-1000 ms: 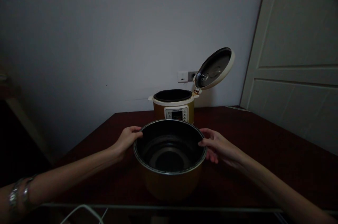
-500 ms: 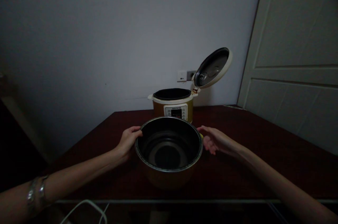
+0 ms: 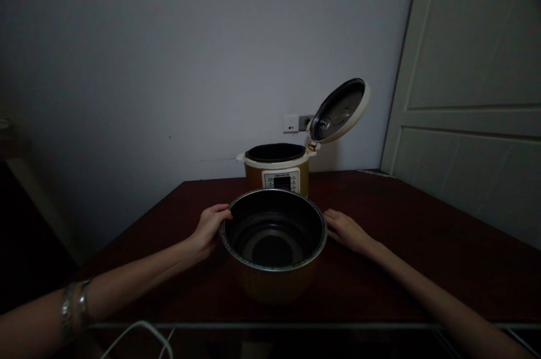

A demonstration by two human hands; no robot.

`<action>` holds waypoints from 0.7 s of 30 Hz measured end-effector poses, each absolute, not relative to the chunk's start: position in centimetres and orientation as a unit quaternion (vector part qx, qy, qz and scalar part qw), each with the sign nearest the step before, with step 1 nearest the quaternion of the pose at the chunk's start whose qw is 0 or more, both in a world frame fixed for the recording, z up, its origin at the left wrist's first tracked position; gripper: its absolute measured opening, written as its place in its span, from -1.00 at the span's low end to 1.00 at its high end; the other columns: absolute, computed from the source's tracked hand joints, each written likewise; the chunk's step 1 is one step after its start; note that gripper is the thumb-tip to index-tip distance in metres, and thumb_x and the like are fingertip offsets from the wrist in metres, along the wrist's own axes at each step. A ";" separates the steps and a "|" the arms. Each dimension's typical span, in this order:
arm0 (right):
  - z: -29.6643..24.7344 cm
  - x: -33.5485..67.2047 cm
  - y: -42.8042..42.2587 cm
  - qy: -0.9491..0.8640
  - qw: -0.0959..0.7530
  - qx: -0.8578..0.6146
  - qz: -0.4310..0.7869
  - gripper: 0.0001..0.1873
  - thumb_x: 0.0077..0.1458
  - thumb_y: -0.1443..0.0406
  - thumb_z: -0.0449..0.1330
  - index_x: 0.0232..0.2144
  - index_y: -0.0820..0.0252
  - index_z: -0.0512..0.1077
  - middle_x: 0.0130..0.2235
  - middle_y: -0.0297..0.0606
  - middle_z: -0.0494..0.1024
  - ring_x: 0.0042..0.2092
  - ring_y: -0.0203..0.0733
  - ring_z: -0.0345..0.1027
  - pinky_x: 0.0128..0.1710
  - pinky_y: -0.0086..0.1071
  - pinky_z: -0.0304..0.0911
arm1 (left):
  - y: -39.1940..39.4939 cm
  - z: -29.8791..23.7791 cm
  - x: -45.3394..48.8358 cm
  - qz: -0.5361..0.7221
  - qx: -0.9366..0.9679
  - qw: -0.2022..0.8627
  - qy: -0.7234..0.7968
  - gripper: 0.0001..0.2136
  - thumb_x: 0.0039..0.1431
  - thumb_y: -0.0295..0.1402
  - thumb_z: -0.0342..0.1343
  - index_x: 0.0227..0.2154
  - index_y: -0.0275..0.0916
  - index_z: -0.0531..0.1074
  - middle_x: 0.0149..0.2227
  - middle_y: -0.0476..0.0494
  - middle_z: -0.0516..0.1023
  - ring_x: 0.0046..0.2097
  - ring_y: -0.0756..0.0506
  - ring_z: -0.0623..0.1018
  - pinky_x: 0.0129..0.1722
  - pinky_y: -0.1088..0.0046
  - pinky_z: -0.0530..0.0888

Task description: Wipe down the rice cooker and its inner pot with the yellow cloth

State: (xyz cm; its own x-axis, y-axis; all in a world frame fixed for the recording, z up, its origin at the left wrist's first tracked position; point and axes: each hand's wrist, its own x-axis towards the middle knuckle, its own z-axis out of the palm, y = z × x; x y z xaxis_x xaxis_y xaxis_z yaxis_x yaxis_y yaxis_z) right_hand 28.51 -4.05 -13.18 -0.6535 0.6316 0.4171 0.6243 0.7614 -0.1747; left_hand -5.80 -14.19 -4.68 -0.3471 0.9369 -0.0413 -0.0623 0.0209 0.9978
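An empty inner pot (image 3: 274,286), dark inside and gold outside, stands on the dark red table (image 3: 406,235) in front of me. My left hand (image 3: 208,225) curls round the pot's left rim, thumb on top. Beside the right rim, my right hand (image 3: 344,229) lies against the pot's wall with its fingers spread. Behind the pot stands a gold rice cooker (image 3: 276,170) with a white control panel, its lid (image 3: 338,111) swung up and its cavity dark.
A white wall with a socket (image 3: 298,122) rises behind the cooker. A pale door (image 3: 477,100) is on the right. A white cable (image 3: 139,336) loops below the table's near metal edge. Silver bracelets (image 3: 71,308) are on my left wrist.
The pot has shifted slightly away from me toward the cooker. My right hand has slid from the rim down to the pot's right side. The left hand keeps its hold.
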 end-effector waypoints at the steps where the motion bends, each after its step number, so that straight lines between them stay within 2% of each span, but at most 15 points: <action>1: -13.0 29.3 -3.7 -0.897 0.253 -0.362 0.001 -0.75 0.11 0.34 0.02 -0.19 0.20 0.43 -0.18 -0.09 0.48 -0.15 -0.10 0.35 -0.11 -0.22 0.29 | -14.1 -4.8 -5.7 0.584 0.385 0.427 0.574 -0.71 -0.34 -0.53 0.14 -0.39 -0.31 0.44 -0.59 0.02 0.46 -0.60 0.02 0.41 -0.65 0.56 0.26; 4: -12.6 32.2 -2.5 -0.846 0.339 -0.412 0.008 -0.70 0.08 0.26 0.05 -0.13 0.19 0.40 -0.14 -0.10 0.48 -0.13 -0.09 0.37 -0.11 -0.22 0.29 | -13.7 -5.2 -5.5 0.579 0.389 0.422 0.579 -0.72 -0.32 -0.52 0.13 -0.40 -0.31 0.44 -0.63 0.06 0.43 -0.64 0.05 0.36 -0.68 0.58 0.18; 7: -12.2 34.9 -1.7 -0.772 0.436 -0.461 0.036 -0.64 0.00 0.16 0.11 -0.16 0.22 0.42 -0.15 -0.10 0.50 -0.16 -0.05 0.39 -0.10 -0.20 0.28 | -13.0 -5.6 -5.2 0.580 0.400 0.427 0.567 -0.72 -0.32 -0.51 0.13 -0.39 -0.31 0.44 -0.61 0.04 0.45 -0.62 0.04 0.38 -0.67 0.58 0.20; 11: -11.3 37.0 -1.5 -0.645 0.539 -0.518 0.157 -0.53 -0.13 0.07 0.18 -0.21 0.27 0.47 -0.25 -0.15 0.56 -0.25 -0.05 0.43 -0.24 -0.26 0.32 | -12.1 -6.4 -4.3 0.588 0.396 0.437 0.554 -0.72 -0.34 -0.52 0.13 -0.41 -0.31 0.45 -0.57 0.00 0.48 -0.57 0.01 0.43 -0.62 0.55 0.27; 13: -10.8 37.4 -1.7 -0.587 0.573 -0.523 0.233 -0.54 -0.18 0.07 0.22 -0.28 0.28 0.50 -0.33 -0.19 0.58 -0.32 -0.08 0.43 -0.35 -0.33 0.33 | -11.8 -6.7 -3.8 0.590 0.396 0.441 0.549 -0.74 -0.33 -0.52 0.13 -0.42 -0.30 0.46 -0.57 0.00 0.48 -0.57 0.00 0.44 -0.61 0.54 0.29; 17: -9.8 37.3 -2.5 -0.470 0.614 -0.537 0.337 -0.69 -0.24 0.15 0.28 -0.44 0.27 0.52 -0.46 -0.23 0.56 -0.46 -0.19 0.41 -0.50 -0.41 0.30 | -11.5 -7.0 -3.1 0.584 0.405 0.440 0.549 -0.75 -0.28 -0.52 0.11 -0.40 -0.29 0.46 -0.58 0.00 0.48 -0.56 -0.01 0.45 -0.59 0.53 0.32; 21: -9.0 36.4 -3.2 -0.402 0.641 -0.501 0.420 -0.71 -0.23 0.18 0.32 -0.45 0.28 0.51 -0.48 -0.21 0.56 -0.52 -0.21 0.39 -0.58 -0.42 0.29 | -10.8 -6.7 -3.1 0.558 0.438 0.410 0.573 -0.75 -0.24 -0.55 0.08 -0.38 -0.29 0.43 -0.55 -0.01 0.50 -0.53 -0.02 0.47 -0.54 0.52 0.36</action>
